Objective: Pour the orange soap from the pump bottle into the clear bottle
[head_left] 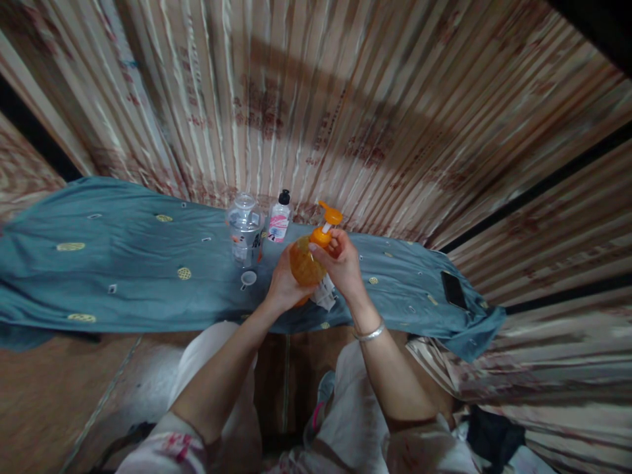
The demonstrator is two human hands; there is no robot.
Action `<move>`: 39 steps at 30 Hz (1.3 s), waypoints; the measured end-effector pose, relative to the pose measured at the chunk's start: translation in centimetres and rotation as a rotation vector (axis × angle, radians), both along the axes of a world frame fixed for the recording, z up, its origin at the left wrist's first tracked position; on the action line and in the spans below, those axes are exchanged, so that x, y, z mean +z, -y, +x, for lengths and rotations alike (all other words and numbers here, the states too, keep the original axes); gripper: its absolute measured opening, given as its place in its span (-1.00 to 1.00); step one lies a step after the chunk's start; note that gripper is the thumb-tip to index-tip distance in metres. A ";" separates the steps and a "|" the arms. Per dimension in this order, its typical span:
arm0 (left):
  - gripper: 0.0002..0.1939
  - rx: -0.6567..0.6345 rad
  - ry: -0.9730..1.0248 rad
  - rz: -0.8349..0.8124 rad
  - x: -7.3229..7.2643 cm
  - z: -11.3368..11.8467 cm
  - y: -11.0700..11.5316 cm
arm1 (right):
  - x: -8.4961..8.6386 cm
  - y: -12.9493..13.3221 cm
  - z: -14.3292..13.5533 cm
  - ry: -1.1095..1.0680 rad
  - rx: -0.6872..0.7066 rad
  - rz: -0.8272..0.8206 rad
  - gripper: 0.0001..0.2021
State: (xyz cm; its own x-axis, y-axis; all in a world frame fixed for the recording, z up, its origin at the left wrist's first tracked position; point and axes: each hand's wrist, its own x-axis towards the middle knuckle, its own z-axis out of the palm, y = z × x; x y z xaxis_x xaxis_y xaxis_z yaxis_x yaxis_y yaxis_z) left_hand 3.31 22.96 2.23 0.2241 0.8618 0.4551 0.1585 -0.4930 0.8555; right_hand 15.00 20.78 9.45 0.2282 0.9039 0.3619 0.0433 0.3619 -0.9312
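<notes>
An orange pump bottle [306, 264] is held over the middle of the cloth-covered table, tilted, its orange pump head [332, 214] pointing up. Wrapped round the bottle's left side is my left hand [287, 282]. My right hand [343, 258], with a silver bangle on the wrist, has its fingers closed at the orange collar below the pump head. A crumpled white item [324, 294] lies just under the bottle, partly hidden by it.
A clear plastic jar [245, 234] stands left of my hands, with a small white lid [248, 280] in front. Behind is a black-capped bottle [279, 220] with a pink label. A black phone [453, 290] lies at the right of the teal cloth [143, 263]. Curtains hang behind.
</notes>
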 end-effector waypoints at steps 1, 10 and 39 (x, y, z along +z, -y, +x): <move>-0.08 0.000 0.004 0.007 0.0 0.0 0.0 | 0.0 0.1 0.0 -0.003 0.010 0.008 -0.59; -0.07 0.005 0.008 0.028 -0.4 0.1 -0.3 | 0.1 0.3 0.1 0.046 0.048 0.032 -0.71; -0.05 -0.010 0.029 0.005 -0.3 0.1 -0.2 | 0.0 0.2 0.0 0.024 0.016 0.049 -0.53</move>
